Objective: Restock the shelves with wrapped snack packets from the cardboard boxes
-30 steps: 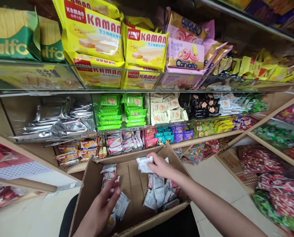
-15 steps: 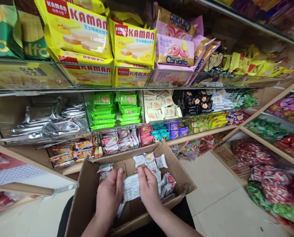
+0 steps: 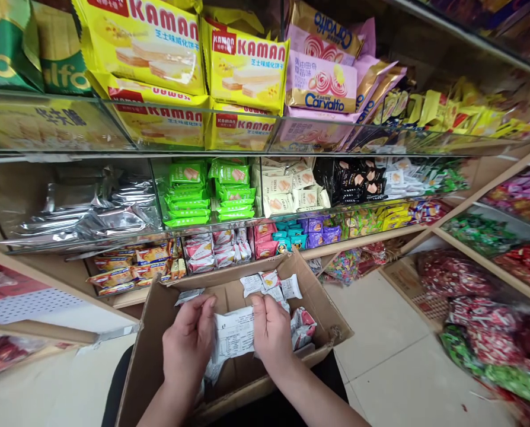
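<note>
An open cardboard box sits low in front of me, with several small white packets with red and yellow print inside. Above it, my left hand pinches the left end of a white packet, whose printed text side faces me. The other end is pinched between the thumb and fingers of my right hand. More packets lie behind and beside my hands, such as a white and red one at the box's right side. My left hand hides part of the packets beneath it.
Just beyond the box, a shelf holds white and pink packets, with green packets above. Large yellow wafer bags stand on the upper glass-fronted shelf. Bags of red sweets lie on the tiled floor at right.
The held packet now shows more of its printed side, and my hands are slightly farther apart. My left hand has moved a little left and up. The view has shifted slightly.
</note>
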### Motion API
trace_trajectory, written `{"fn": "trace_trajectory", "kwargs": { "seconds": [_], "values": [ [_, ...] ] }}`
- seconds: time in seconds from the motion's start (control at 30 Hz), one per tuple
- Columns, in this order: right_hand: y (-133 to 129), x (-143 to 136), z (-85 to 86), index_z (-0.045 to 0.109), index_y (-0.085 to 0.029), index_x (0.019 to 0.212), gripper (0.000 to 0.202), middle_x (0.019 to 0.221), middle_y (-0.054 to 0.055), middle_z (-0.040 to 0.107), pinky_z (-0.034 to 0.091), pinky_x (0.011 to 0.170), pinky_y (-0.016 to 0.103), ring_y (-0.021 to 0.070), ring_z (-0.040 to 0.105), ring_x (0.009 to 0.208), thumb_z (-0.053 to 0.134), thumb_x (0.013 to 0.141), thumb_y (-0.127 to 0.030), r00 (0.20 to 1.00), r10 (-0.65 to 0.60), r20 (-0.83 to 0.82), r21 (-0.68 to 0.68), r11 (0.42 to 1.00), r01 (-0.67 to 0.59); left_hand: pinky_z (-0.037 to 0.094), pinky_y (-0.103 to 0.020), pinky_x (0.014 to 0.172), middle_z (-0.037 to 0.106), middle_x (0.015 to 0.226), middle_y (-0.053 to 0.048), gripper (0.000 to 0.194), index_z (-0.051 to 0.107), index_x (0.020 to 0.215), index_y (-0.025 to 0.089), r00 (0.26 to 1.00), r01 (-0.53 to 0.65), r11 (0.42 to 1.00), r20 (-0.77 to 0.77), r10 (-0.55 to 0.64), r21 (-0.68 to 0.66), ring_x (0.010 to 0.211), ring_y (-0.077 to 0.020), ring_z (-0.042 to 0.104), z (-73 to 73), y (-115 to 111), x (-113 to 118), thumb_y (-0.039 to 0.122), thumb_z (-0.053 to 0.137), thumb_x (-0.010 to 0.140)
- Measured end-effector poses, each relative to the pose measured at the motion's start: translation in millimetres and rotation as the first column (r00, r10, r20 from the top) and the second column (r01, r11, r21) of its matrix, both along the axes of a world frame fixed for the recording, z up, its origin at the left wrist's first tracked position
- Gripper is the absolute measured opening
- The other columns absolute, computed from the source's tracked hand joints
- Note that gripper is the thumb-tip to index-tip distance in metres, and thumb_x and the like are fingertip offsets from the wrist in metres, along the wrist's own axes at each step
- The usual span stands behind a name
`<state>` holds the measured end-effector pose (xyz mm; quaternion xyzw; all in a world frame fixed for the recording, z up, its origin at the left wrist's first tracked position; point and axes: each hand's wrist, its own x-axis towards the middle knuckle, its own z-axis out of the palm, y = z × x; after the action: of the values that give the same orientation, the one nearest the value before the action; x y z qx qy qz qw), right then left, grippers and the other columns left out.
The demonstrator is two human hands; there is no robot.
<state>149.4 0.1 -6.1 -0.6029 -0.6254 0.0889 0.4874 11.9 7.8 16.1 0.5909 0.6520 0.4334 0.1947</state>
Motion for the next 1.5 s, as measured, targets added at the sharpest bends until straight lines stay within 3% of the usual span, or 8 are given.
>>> {"fn": "trace_trajectory", "kwargs": {
  "seconds": [0.17,0.37,0.57,0.77,0.9,1.1,1.33,1.5],
  "values": [
    [4,15,12.7,0.039,-0.018,0.059,0.032,0.051,-0.001,0.043,0.03,0.049,0.024,0.0104,0.042,0.049,0.033,0.09,-0.025,0.983,0.098,0.155,0.294,0.946,-0.14,0.043,-0.025,0.049,0.057,0.061,0.002,0.043,0.055,0.097,0.021,0.903,0.064,0.96,0.425,0.06,-0.271,0.05,-0.0136,0.054,13.0,-7,8,0.055,0.041,0.076],
    [8,28,28.0,0.047,-0.017,0.06,0.034,0.046,-0.003,0.039,0.024,0.047,0.025,0.0105,0.038,0.047,0.045,0.083,-0.041,0.764,0.261,0.59,0.472,0.655,-0.589,0.044,-0.023,0.053,0.059,0.069,0.001,0.039,0.052,0.105,0.019,0.412,0.665,0.57,0.874,0.259,-0.482,0.056,-0.0115,0.058,26.9,-20,9,0.04,0.06,0.072],
    [1,33,26.4,0.045,-0.018,0.055,0.048,0.046,-0.004,0.029,0.021,0.045,0.025,0.0102,0.032,0.046,0.04,0.078,-0.059,0.765,0.337,0.549,0.475,0.627,-0.617,0.046,-0.022,0.069,0.062,0.093,-0.001,0.04,0.06,0.099,0.021,0.405,0.528,0.739,0.889,0.212,-0.418,0.08,-0.0129,0.058,28.7,-29,14,0.021,0.071,0.061],
    [-12,31,11.5,0.05,-0.017,0.09,0.025,0.07,0.001,0.047,0.038,0.056,0.023,0.0107,0.046,0.062,0.037,0.087,-0.038,0.907,0.293,-0.301,0.06,0.956,-0.289,0.044,-0.019,0.081,0.055,0.117,0.002,0.048,0.057,0.1,0.027,0.533,0.298,0.92,0.844,0.062,-0.256,0.116,-0.0181,0.043,23.5,-32,20,0.024,0.074,0.056],
    [-19,18,7.1,0.049,-0.017,0.086,0.025,0.066,-0.002,0.046,0.038,0.054,0.021,0.0097,0.045,0.059,0.041,0.084,-0.041,0.741,0.222,-0.633,-0.21,0.872,-0.441,0.047,-0.021,0.077,0.061,0.105,0.002,0.052,0.055,0.102,0.027,0.548,0.297,0.93,0.836,0.019,-0.217,0.101,-0.017,0.054,18.4,-27,19,0.022,0.076,0.054],
    [-22,14,9.4,0.051,-0.017,0.087,0.023,0.075,0.0,0.052,0.039,0.063,0.022,0.0108,0.048,0.069,0.043,0.085,-0.038,0.735,0.218,-0.641,-0.232,0.859,-0.457,0.045,-0.017,0.046,0.067,0.072,-0.001,0.028,0.063,0.085,0.017,0.399,0.374,0.847,0.89,0.22,-0.377,0.07,-0.0162,0.063,15.3,-21,18,0.033,0.07,0.063],
    [-34,-6,0.3,0.045,-0.017,0.073,0.029,0.054,-0.005,0.045,0.037,0.046,0.021,0.0087,0.044,0.046,0.044,0.081,-0.045,0.563,0.033,-0.826,-0.303,0.817,-0.491,0.046,-0.018,0.049,0.067,0.071,0.001,0.036,0.06,0.089,0.018,0.262,0.248,0.912,0.929,0.262,-0.327,0.058,-0.0123,0.061,10.2,-24,19,0.035,0.071,0.059],
    [-27,2,0.4,0.05,-0.016,0.083,0.026,0.066,-0.001,0.054,0.042,0.054,0.023,0.0115,0.052,0.057,0.05,0.078,-0.041,0.709,0.125,-0.694,-0.398,0.754,-0.522,0.047,-0.02,0.051,0.065,0.074,0.005,0.067,0.041,0.107,0.027,0.475,0.3,0.897,0.866,0.156,-0.326,0.053,-0.0097,0.059,14.7,-27,12,0.022,0.076,0.051]
  ]
}}
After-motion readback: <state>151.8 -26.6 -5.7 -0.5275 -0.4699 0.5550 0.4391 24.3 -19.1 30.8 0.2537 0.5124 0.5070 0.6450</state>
